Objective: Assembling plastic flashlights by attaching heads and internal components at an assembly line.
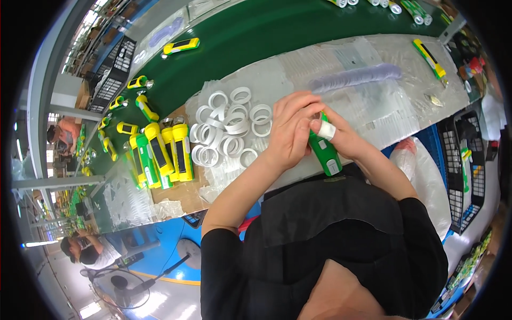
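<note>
On a plastic-covered bench (pixel 384 106) beside a green conveyor belt (pixel 256 37), a green torch (pixel 324 152) is gripped in the right hand (pixel 341 136) while the left hand (pixel 290 128) is closed over its top end, apparently steadying it, with white rings (pixel 229 128) piled within reach.

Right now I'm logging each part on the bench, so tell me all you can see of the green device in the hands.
The green device is a long plastic body, bright green with a white patch near its lower end. It is held slanted above the table edge, lower end toward the person. The left hand covers its upper part; the right hand, one finger taped white, grips it from the other side. Its top is hidden.
</note>
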The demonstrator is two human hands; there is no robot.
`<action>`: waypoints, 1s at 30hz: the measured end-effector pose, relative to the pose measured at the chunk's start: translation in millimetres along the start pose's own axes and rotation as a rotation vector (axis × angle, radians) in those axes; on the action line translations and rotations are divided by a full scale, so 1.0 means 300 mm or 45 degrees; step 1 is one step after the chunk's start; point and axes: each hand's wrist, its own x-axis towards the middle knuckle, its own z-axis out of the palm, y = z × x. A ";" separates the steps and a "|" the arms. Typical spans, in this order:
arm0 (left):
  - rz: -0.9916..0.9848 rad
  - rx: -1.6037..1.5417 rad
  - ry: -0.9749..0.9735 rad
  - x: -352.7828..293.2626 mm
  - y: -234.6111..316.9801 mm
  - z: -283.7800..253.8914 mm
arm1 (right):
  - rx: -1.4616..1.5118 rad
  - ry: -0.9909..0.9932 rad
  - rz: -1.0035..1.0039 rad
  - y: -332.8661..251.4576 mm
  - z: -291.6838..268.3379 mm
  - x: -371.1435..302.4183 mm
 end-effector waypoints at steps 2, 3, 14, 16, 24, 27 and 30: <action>-0.028 0.041 -0.019 0.017 0.003 -0.014 | 0.038 -0.033 -0.021 -0.013 -0.003 0.020; -0.051 0.065 -0.042 0.025 0.001 -0.022 | 0.074 -0.049 -0.041 -0.020 -0.007 0.032; -0.790 1.103 -0.944 0.062 -0.313 -0.313 | -0.239 0.083 -0.457 -0.050 -0.103 0.143; -0.705 0.478 -0.367 0.063 -0.302 -0.308 | -0.175 0.079 -0.443 -0.036 -0.104 0.145; -0.250 -0.267 0.080 0.174 -0.030 -0.102 | -0.154 0.042 -0.434 -0.030 -0.133 0.165; -0.217 -0.102 0.068 0.178 -0.023 -0.070 | -0.173 0.000 -0.506 -0.021 -0.140 0.174; -0.118 0.107 0.024 0.182 -0.041 -0.071 | -0.292 0.016 -0.539 -0.022 -0.148 0.172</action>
